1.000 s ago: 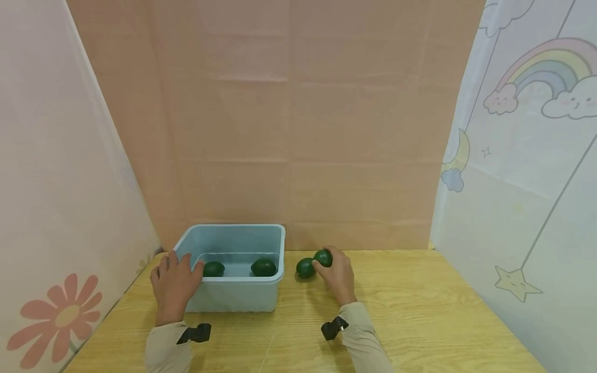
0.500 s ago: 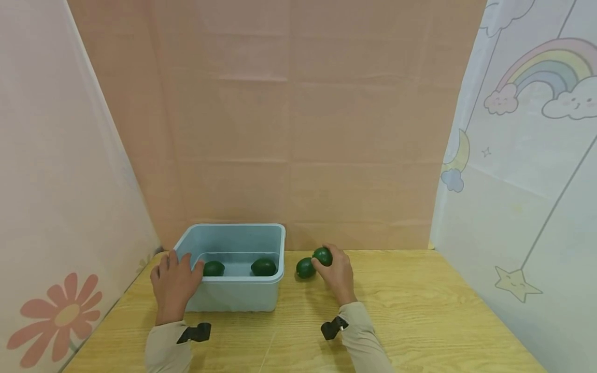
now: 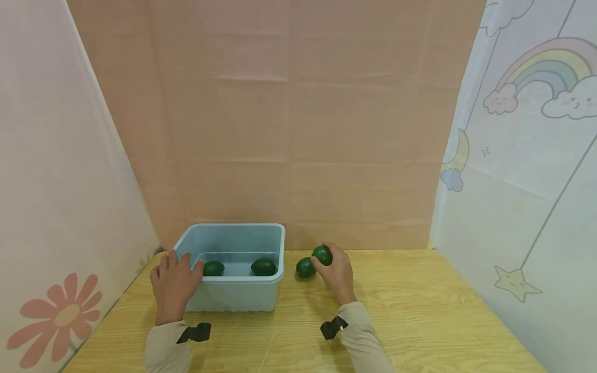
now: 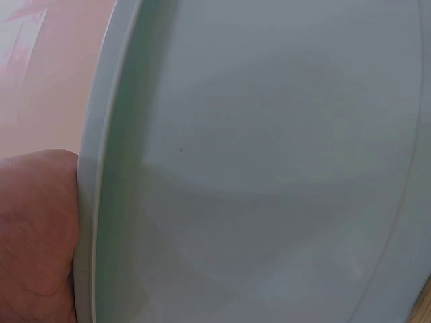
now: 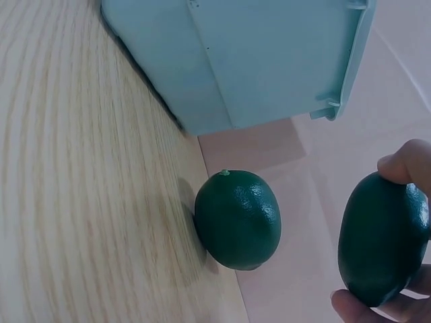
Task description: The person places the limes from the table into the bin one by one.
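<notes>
My right hand (image 3: 339, 273) holds a dark green oval fruit (image 3: 322, 255), thumb at one end and fingers at the other in the right wrist view. Beside it, a second green fruit (image 5: 238, 219) stands on the table, a gap apart from the held one in that view. My left hand (image 3: 174, 287) grips the front left corner of a light blue plastic bin (image 3: 233, 295), thumb over the rim. Two more green fruits, one at left (image 3: 213, 268) and one at right (image 3: 263, 267), lie inside the bin. The left wrist view is mostly the bin's wall (image 4: 283, 134).
The wood-grain table (image 3: 401, 311) reaches back to an orange-brown sheet (image 3: 289, 129). Patterned cloth walls, one with a pink flower (image 3: 65, 316) and one with a rainbow (image 3: 550, 67), stand at left and right.
My right hand has raised its fruit slightly, away from the fruit beside it. The left hand and the bin have stayed in place.
</notes>
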Action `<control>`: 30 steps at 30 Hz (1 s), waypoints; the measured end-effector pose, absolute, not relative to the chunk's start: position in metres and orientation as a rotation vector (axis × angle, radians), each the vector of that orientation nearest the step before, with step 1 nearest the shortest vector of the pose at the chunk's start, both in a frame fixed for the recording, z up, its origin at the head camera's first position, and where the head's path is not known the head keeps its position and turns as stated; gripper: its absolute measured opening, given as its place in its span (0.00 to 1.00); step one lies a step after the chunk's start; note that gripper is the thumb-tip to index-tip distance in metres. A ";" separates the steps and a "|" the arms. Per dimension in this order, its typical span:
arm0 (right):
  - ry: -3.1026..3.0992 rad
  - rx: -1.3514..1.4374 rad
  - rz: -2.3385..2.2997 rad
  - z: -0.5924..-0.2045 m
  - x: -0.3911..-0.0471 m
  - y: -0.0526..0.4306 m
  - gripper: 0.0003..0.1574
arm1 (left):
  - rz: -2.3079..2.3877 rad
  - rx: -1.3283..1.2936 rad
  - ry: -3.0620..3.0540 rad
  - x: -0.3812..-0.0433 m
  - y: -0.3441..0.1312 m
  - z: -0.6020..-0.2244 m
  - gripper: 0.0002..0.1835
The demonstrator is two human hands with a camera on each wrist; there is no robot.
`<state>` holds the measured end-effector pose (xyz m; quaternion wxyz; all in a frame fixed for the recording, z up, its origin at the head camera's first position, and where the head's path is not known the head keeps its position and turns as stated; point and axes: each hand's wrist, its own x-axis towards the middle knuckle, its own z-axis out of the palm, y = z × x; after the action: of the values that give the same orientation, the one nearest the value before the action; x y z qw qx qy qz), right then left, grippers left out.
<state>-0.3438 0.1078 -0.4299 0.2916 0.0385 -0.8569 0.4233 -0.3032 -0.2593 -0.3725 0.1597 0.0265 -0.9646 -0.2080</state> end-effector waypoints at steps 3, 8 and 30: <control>-2.278 0.104 1.135 -0.430 -0.343 0.107 0.32 | -0.594 0.074 -2.762 -0.303 -0.259 -0.373 0.31; -2.272 0.108 1.142 -0.430 -0.343 0.107 0.32 | -0.589 0.077 -2.768 -0.302 -0.259 -0.373 0.31; -2.221 0.136 1.127 -0.428 -0.345 0.106 0.32 | -0.597 0.081 -2.783 -0.303 -0.260 -0.371 0.31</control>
<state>-0.3447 0.1062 -0.4283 0.3178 0.0517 -0.8443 0.4284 -0.3033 -0.2596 -0.3714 0.1465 0.0282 -0.9668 -0.2073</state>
